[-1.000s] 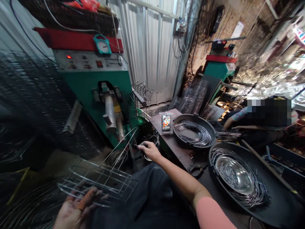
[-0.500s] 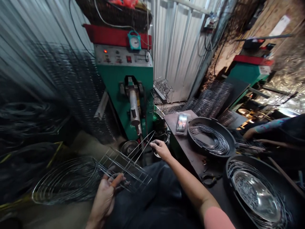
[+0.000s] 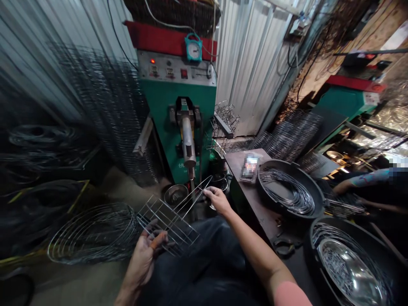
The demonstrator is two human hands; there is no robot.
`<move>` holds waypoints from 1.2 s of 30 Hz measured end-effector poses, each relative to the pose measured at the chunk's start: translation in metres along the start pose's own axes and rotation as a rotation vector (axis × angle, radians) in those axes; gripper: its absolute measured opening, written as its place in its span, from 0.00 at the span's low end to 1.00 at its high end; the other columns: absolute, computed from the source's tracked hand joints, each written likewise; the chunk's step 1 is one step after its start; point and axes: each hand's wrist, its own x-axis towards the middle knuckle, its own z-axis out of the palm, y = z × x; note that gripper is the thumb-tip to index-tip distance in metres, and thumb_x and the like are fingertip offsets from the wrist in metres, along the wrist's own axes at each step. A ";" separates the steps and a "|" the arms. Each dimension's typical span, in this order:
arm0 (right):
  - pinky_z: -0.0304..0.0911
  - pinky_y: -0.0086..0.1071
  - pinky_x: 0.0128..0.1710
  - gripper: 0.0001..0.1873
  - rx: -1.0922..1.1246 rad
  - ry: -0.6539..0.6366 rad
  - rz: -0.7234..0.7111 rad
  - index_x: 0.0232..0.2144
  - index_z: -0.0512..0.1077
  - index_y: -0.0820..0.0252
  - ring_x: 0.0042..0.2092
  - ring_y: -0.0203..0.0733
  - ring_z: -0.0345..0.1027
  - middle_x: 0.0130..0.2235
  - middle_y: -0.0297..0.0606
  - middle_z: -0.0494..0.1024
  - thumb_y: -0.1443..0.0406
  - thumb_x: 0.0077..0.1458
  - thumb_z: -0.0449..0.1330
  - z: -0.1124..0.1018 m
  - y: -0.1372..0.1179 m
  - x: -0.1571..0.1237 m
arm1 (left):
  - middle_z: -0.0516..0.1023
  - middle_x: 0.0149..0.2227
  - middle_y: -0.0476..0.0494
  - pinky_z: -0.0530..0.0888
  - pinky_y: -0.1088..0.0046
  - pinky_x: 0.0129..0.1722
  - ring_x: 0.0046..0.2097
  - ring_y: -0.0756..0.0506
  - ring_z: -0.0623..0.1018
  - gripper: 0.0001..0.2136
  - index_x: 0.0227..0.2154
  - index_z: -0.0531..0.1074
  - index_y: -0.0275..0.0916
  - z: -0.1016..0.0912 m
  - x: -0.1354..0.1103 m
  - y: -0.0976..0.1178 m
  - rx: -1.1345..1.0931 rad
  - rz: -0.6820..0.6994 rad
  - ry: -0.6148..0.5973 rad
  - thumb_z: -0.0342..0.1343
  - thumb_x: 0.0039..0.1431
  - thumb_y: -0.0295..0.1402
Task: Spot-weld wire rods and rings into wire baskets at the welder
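Note:
My left hand is closed around the edge of a wire rack with crossing bars, held low over my lap. A bundle of round wire loops fans out to the left of that hand; whether it joins the rack I cannot tell. My right hand pinches a thin bent wire near its far end, and the wire slants back over the rack. Just beyond stands a green machine, its metal electrode arm pointing down towards me.
On the bench at right sit a black round tray with coiled wires and a second tray holding a steel bowl of small pieces. A metal bowl stands below the machine. A co-worker's arm reaches in at far right.
The view has turned slightly left, so the machine and bench appear farther right. Both hands keep their holds on the rack and the bent wire, with little movement.

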 end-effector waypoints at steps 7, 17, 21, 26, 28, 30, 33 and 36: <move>0.54 0.24 0.22 0.18 0.050 0.001 -0.016 0.22 0.66 0.62 0.21 0.28 0.59 0.21 0.30 0.67 0.52 0.44 0.61 0.010 0.010 0.011 | 0.69 0.26 0.54 0.74 0.72 0.27 0.25 0.51 0.69 0.34 0.48 0.63 0.41 0.001 0.007 0.007 -0.012 -0.044 0.029 0.67 0.33 0.31; 0.52 0.23 0.20 0.19 0.125 0.023 0.039 0.25 0.66 0.62 0.21 0.28 0.58 0.21 0.29 0.66 0.52 0.42 0.62 0.017 0.015 0.025 | 0.68 0.27 0.54 0.75 0.68 0.28 0.26 0.51 0.70 0.33 0.48 0.63 0.41 -0.005 0.023 0.007 -0.016 -0.082 0.026 0.67 0.35 0.32; 0.50 0.23 0.19 0.18 0.119 0.013 0.061 0.25 0.65 0.62 0.20 0.27 0.58 0.20 0.29 0.66 0.53 0.42 0.61 0.017 0.017 0.031 | 0.67 0.25 0.55 0.75 0.69 0.29 0.26 0.51 0.70 0.34 0.49 0.63 0.42 -0.004 0.025 0.009 -0.023 -0.112 0.025 0.67 0.34 0.31; 0.51 0.23 0.19 0.18 0.122 0.018 0.044 0.24 0.65 0.62 0.20 0.27 0.58 0.20 0.28 0.66 0.53 0.42 0.62 0.019 0.018 0.034 | 0.68 0.25 0.54 0.74 0.70 0.28 0.25 0.51 0.70 0.32 0.48 0.64 0.41 -0.003 0.025 0.008 -0.064 -0.111 0.029 0.66 0.34 0.29; 0.51 0.23 0.19 0.18 0.143 0.024 0.045 0.24 0.65 0.61 0.20 0.27 0.58 0.20 0.28 0.66 0.53 0.41 0.62 0.021 0.017 0.036 | 0.68 0.25 0.54 0.74 0.70 0.28 0.25 0.51 0.70 0.31 0.47 0.64 0.41 -0.003 0.026 0.006 -0.078 -0.116 0.025 0.65 0.34 0.28; 0.51 0.23 0.18 0.18 0.164 0.032 0.048 0.24 0.64 0.61 0.20 0.27 0.58 0.20 0.28 0.66 0.53 0.41 0.62 0.022 0.017 0.040 | 0.69 0.26 0.53 0.74 0.70 0.28 0.25 0.51 0.70 0.30 0.46 0.64 0.41 -0.002 0.029 0.005 -0.083 -0.113 0.017 0.65 0.35 0.27; 0.51 0.23 0.18 0.18 0.178 0.046 0.042 0.23 0.64 0.61 0.19 0.27 0.57 0.20 0.28 0.66 0.54 0.39 0.63 0.022 0.016 0.046 | 0.69 0.26 0.53 0.74 0.70 0.26 0.25 0.51 0.70 0.29 0.44 0.64 0.40 0.000 0.036 0.005 -0.096 -0.114 0.028 0.65 0.35 0.26; 0.50 0.23 0.17 0.18 0.176 0.057 0.051 0.22 0.64 0.62 0.19 0.27 0.57 0.19 0.28 0.66 0.54 0.38 0.63 0.022 0.017 0.052 | 0.69 0.25 0.54 0.74 0.71 0.26 0.24 0.51 0.70 0.26 0.41 0.65 0.39 0.002 0.040 0.006 -0.123 -0.119 0.045 0.65 0.34 0.26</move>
